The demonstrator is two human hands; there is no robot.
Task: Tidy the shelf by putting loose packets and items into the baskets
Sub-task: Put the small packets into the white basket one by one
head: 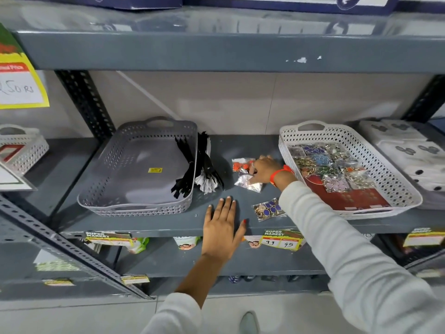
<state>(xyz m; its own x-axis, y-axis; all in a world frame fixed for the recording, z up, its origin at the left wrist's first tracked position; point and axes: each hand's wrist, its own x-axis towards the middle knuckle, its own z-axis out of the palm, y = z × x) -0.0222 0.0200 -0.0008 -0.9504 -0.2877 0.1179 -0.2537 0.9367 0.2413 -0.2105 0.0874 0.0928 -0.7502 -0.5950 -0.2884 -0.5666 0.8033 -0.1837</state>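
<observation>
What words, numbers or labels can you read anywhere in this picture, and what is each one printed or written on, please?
"SUPER MARKET": price tag on the shelf edge.
"91" and "45": handwritten on that same tag.
"SUPER MARKET": left shelf-edge tag; its handwritten numbers are too blurred.
"50", roughly: handwritten on the yellow sign at far left; its red band is blurred.
Yellow sticker in the grey basket: too small to read.
Right shelf-edge tag: blurred.

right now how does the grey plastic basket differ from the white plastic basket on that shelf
The grey perforated plastic basket sits left of the hands and is almost bare, with only black strips along its right wall. The white perforated plastic basket sits to the right and is crowded with clear packets of jewellery. Both are shallow, handled trays on one grey metal shelf.
</observation>
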